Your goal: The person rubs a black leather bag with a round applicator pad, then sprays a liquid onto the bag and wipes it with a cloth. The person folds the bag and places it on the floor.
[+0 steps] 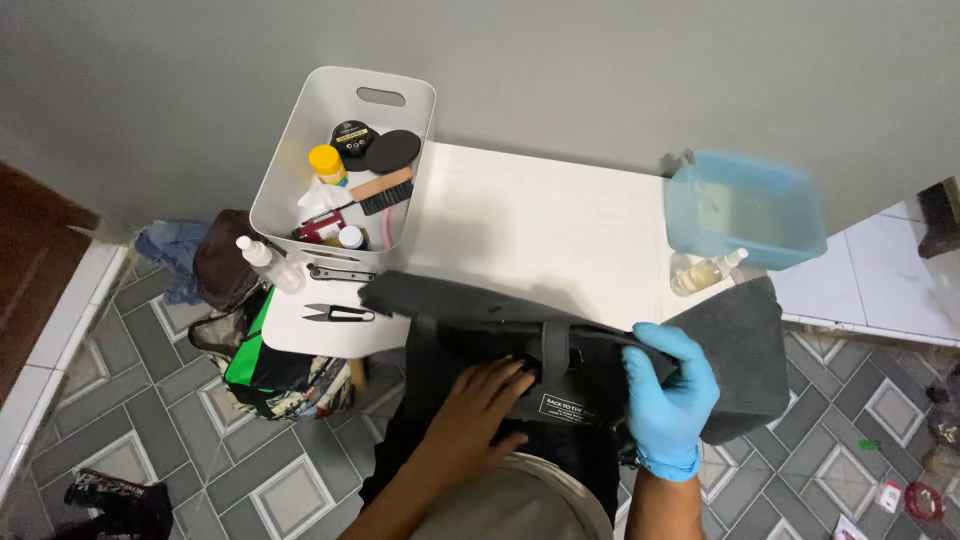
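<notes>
A black fabric bag (470,310) lies across the near edge of the white table (530,225) and hangs over my lap. My left hand (480,410), bare, rests flat on the bag's front, fingers spread near a small sewn label (567,408). My right hand (668,385) wears a blue glove and grips the bag's top edge beside a black strap (555,350). A dark grey cloth (740,340) lies under and to the right of the gloved hand.
A white bin (300,150) at the table's far left holds tins, a yellow-capped bottle and a brush (378,190). A spray bottle (268,262), black snips (338,313) and another tool lie by it. A blue tub (745,205) and small bottle (705,272) stand right. Bags sit on the tiled floor left.
</notes>
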